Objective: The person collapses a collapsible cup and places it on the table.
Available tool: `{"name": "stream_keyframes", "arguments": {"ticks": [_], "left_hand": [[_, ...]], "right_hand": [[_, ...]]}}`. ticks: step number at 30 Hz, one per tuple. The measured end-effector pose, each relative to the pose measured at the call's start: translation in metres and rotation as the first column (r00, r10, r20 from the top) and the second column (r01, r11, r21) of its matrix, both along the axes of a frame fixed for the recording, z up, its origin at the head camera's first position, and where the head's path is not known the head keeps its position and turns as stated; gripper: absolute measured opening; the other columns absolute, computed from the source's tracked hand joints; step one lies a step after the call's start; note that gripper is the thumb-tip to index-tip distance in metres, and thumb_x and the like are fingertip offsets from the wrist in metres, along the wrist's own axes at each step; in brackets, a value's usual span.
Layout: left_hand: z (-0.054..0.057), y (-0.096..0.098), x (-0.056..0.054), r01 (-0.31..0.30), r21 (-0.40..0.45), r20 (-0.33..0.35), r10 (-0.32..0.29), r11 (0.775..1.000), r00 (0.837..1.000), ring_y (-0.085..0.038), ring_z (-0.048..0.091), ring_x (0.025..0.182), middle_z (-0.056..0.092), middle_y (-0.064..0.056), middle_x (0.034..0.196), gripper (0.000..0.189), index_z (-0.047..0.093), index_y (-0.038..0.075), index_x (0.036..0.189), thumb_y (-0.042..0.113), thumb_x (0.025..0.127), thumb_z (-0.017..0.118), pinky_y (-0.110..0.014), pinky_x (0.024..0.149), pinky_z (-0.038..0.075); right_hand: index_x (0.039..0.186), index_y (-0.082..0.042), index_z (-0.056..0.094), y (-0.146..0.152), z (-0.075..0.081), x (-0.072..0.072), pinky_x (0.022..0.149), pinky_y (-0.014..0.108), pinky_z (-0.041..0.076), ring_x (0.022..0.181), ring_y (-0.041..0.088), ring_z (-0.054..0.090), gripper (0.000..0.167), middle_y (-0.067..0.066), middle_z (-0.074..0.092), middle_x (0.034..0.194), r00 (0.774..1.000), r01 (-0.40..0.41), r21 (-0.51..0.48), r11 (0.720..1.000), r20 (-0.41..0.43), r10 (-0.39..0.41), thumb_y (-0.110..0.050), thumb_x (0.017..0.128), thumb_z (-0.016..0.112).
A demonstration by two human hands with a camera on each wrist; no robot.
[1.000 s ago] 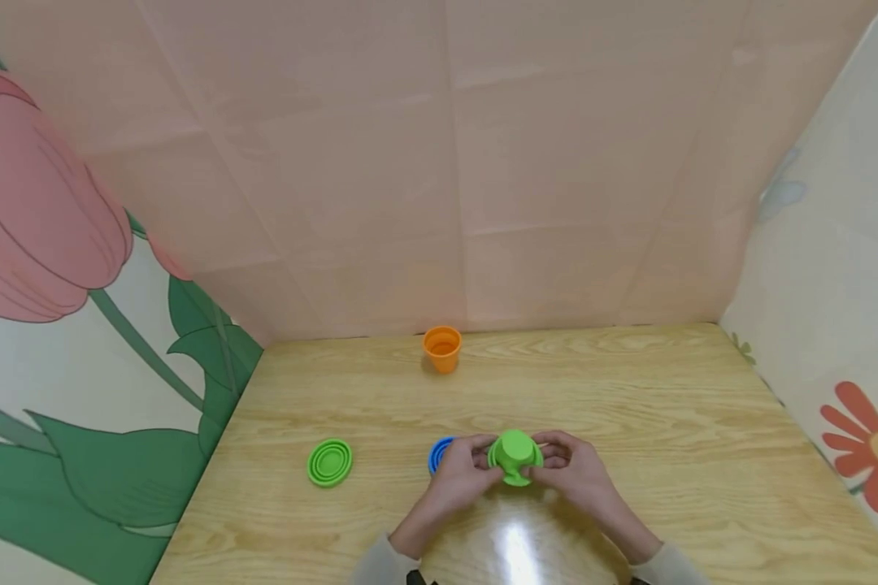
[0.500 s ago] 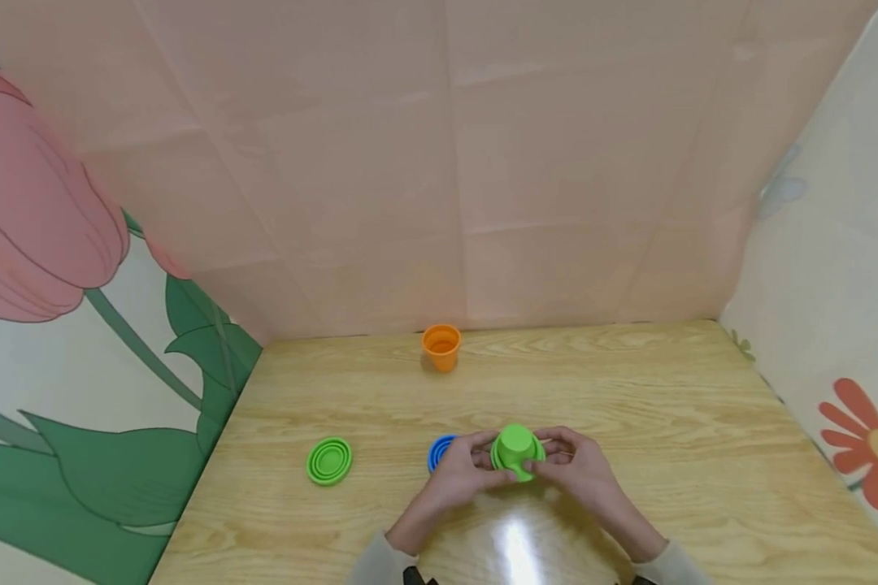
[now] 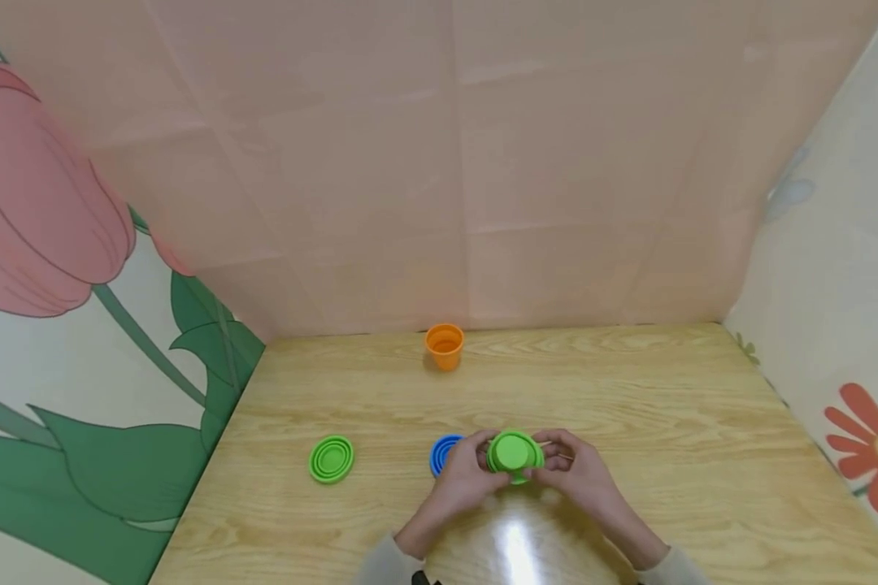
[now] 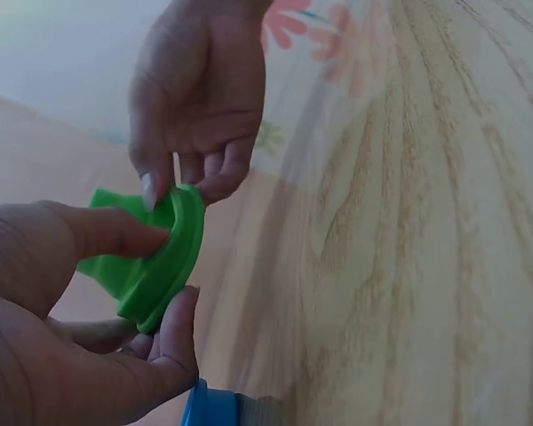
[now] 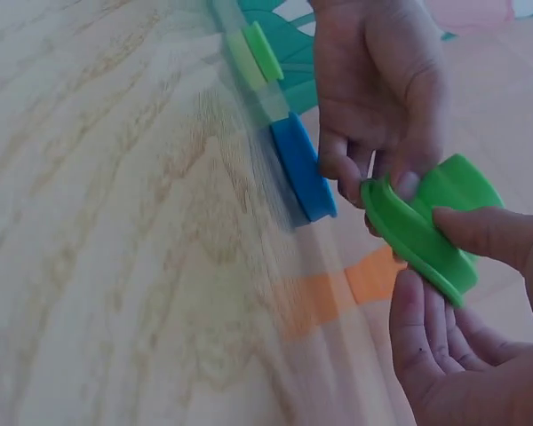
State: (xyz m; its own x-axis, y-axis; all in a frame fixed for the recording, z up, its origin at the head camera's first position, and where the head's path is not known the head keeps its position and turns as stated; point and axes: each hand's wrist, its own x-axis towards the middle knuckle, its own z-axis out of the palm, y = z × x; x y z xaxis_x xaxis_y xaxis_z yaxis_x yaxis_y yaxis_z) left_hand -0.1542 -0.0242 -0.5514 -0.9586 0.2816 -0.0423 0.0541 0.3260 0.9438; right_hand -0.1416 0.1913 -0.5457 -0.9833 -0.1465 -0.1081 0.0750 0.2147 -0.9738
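Observation:
A green collapsible cup (image 3: 512, 452) is held upside down between both hands, its round base facing up in the head view. My left hand (image 3: 468, 478) pinches one side of it, thumb on the outer wall and fingers under the rim. From the opposite side my right hand (image 3: 576, 470) pinches it the same way. In the left wrist view the cup's wall (image 4: 173, 257) looks bent near the thumbs. The right wrist view shows a curved dip in the rim (image 5: 409, 235). A flattened blue collapsible cup (image 3: 445, 453) lies just left of my left hand, partly hidden by it.
Another green collapsible cup (image 3: 332, 459), pressed flat, lies on the wooden table (image 3: 629, 390) to the left. An orange cup (image 3: 445, 347), extended and upright, stands near the back edge. A pink sheet (image 3: 351, 179) rises behind the table.
The held green cup has tilted so its base faces the head camera more squarely, with more of the ring around it showing. Both hands stay in nearly the same place, still gripping it.

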Motion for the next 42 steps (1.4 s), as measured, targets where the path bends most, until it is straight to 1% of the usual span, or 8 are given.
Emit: {"name": "stream_keyframes", "arguments": {"ticks": [5, 11, 16, 21, 27, 31, 36, 42], "left_hand": [[0.001, -0.003, 0.000, -0.009, 0.060, 0.034, 0.007, 0.998, 0.999, -0.006, 0.068, 0.094, 0.076, -0.005, 0.112, 0.064, 0.064, 0.007, 0.140, 0.004, 0.080, 0.087, -0.018, 0.083, 0.060], [0.004, -0.009, 0.000, 0.016, 0.165, 0.097, -0.032, 0.986, 0.995, -0.011, 0.071, 0.097, 0.076, -0.011, 0.117, 0.065, 0.062, 0.007, 0.142, 0.003, 0.082, 0.086, -0.018, 0.081, 0.060], [0.004, -0.011, -0.001, 0.032, 0.206, 0.115, -0.057, 0.978, 0.992, -0.012, 0.073, 0.098, 0.075, -0.009, 0.117, 0.063, 0.063, 0.007, 0.142, 0.003, 0.083, 0.086, -0.019, 0.082, 0.061], [0.005, -0.014, -0.002, 0.051, 0.273, 0.140, -0.093, 0.961, 0.986, -0.015, 0.075, 0.104, 0.074, -0.010, 0.120, 0.063, 0.063, 0.008, 0.143, 0.004, 0.084, 0.085, -0.020, 0.085, 0.063], [0.009, -0.019, -0.005, 0.067, 0.337, 0.204, -0.143, 0.939, 0.969, -0.016, 0.073, 0.103, 0.072, -0.011, 0.122, 0.066, 0.057, 0.005, 0.148, 0.002, 0.087, 0.080, -0.022, 0.087, 0.063], [0.011, -0.021, -0.007, 0.078, 0.390, 0.232, -0.181, 0.917, 0.956, -0.016, 0.072, 0.101, 0.073, -0.014, 0.122, 0.059, 0.056, 0.003, 0.149, 0.002, 0.092, 0.070, -0.031, 0.092, 0.065], [0.011, -0.018, -0.008, 0.037, 0.462, 0.280, -0.185, 0.886, 0.942, -0.018, 0.073, 0.103, 0.072, -0.019, 0.128, 0.045, 0.059, 0.000, 0.145, 0.010, 0.101, 0.062, -0.038, 0.096, 0.065], [0.012, -0.014, -0.008, -0.002, 0.444, 0.295, -0.144, 0.896, 0.944, -0.019, 0.074, 0.105, 0.072, -0.020, 0.130, 0.042, 0.063, -0.004, 0.139, 0.018, 0.104, 0.065, -0.032, 0.090, 0.067]], "right_hand": [[0.139, 0.005, 0.057, 0.003, -0.001, 0.001, 0.083, 0.022, 0.064, 0.093, 0.010, 0.073, 0.063, 0.020, 0.070, 0.121, 0.999, -0.021, -0.060, 0.998, 0.030, 0.023, -0.008, 0.084, 0.086], [0.139, 0.007, 0.056, 0.009, 0.001, 0.001, 0.088, 0.027, 0.065, 0.099, 0.013, 0.074, 0.057, 0.017, 0.072, 0.117, 0.997, -0.048, -0.119, 0.992, 0.062, 0.055, -0.013, 0.091, 0.081], [0.142, 0.014, 0.048, 0.013, -0.001, 0.000, 0.092, 0.033, 0.066, 0.099, 0.014, 0.076, 0.055, 0.006, 0.076, 0.112, 0.989, -0.112, -0.235, 0.965, 0.071, 0.132, -0.012, 0.099, 0.071], [0.142, 0.013, 0.047, 0.016, -0.004, -0.001, 0.092, 0.030, 0.066, 0.098, 0.013, 0.076, 0.052, -0.002, 0.079, 0.108, 0.983, -0.132, -0.307, 0.943, 0.082, 0.164, -0.012, 0.102, 0.068], [0.143, 0.011, 0.048, 0.019, -0.006, -0.002, 0.093, 0.030, 0.065, 0.100, 0.013, 0.075, 0.051, 0.000, 0.078, 0.111, 0.980, -0.148, -0.331, 0.932, 0.074, 0.183, -0.011, 0.102, 0.068], [0.144, 0.010, 0.049, 0.022, -0.008, -0.003, 0.095, 0.033, 0.065, 0.101, 0.013, 0.075, 0.049, 0.000, 0.078, 0.111, 0.977, -0.178, -0.344, 0.922, 0.052, 0.207, -0.010, 0.103, 0.066], [0.143, 0.005, 0.052, 0.025, -0.009, -0.005, 0.095, 0.034, 0.065, 0.101, 0.013, 0.076, 0.047, -0.001, 0.079, 0.110, 0.975, -0.179, -0.336, 0.925, 0.063, 0.212, -0.012, 0.103, 0.067], [0.140, -0.001, 0.056, 0.026, -0.007, -0.005, 0.094, 0.032, 0.065, 0.101, 0.014, 0.076, 0.039, -0.001, 0.079, 0.110, 0.972, -0.179, -0.345, 0.921, 0.084, 0.220, -0.013, 0.104, 0.065]]}}
